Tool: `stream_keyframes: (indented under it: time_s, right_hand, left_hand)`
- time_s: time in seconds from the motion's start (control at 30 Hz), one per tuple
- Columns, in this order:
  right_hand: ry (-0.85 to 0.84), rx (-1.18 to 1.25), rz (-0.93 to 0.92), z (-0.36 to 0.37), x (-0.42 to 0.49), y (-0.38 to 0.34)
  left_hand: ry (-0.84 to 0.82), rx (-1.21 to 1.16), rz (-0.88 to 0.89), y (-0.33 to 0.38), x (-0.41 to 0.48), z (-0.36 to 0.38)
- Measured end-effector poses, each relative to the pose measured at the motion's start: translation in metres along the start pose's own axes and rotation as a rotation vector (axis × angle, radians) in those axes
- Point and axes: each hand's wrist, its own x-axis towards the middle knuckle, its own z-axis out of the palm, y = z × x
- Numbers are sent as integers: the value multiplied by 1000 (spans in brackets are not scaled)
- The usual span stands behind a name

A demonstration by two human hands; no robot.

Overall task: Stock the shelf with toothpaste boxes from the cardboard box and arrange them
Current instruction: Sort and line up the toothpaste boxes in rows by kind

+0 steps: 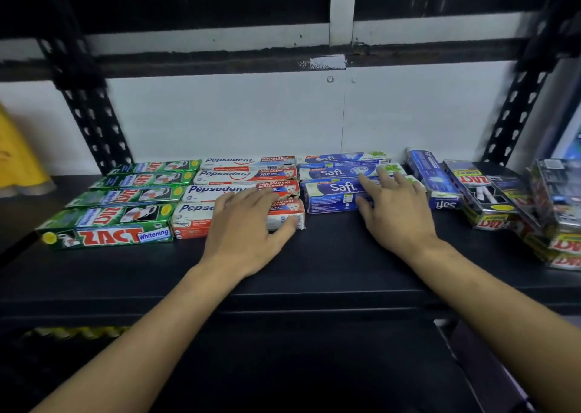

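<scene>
Head view: looks down on black shelf [314, 255], spanning frame edge to edge. Shows white back panel [220, 123] behind it, flanked by black slotted left upright [91, 114] and right upright [515, 107]. Carries all toothpaste stock on rear half of deck, most of it lying flat.

Far left: holds four green ZACT boxes [125, 199], long sides touching, ranked front to back. Just beside, to the right: holds four Pepsodent boxes [245, 173], packed the same way. Next right, after a narrow gap: holds three Safi boxes [333, 173], likewise side by side. Far right: holds loose pile of black ZACT boxes [484, 192], tilted and overlapping, running out of frame. Between pile and Safi row: holds lone Safi box [434, 177], turned end-on to the front.

Left hand [248, 227]: lies palm-down on front Pepsodent box [191, 221], fingers extended across top, thumb against front face near right end; presses, does not clasp. Right hand [396, 205]: lies palm-down on front Safi box [330, 192], fingers spread and straight, reaching onto box behind, thumb on front face; grips nothing.

Far left edge: shows blurred yellow object [15, 161]; cannot tell what it is.
</scene>
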Motion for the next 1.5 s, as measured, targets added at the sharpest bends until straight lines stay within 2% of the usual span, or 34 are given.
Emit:
stream_keyframes:
  time_s: [0.1,0.23,0.3,0.43,0.83,1.23,1.4,1.5]
  right_hand:
    - [-4,61,-17,2,2,1]
    - [8,74,-38,3,2,4]
    - [18,91,-45,3,1,4]
    - [49,111,-51,2,-1,4]
    - [77,160,-41,0,-1,4]
    - [59,150,-26,-3,-3,2]
    - [30,104,-35,-6,-3,-1]
    - [5,167,-9,-9,-3,-3]
  left_hand:
    - [33,-45,-4,2,9,-4]
    - [86,-313,-112,4,40,-10]
    - [48,-350,-159,3,56,-7]
    - [-86,-253,-196,3,73,1]
    - [-77,-286,-263,4,81,3]
    - [-82,-326,-228,0,79,-2]
    - [61,-336,-197,3,51,-6]
    - [128,-217,-91,5,24,-3]
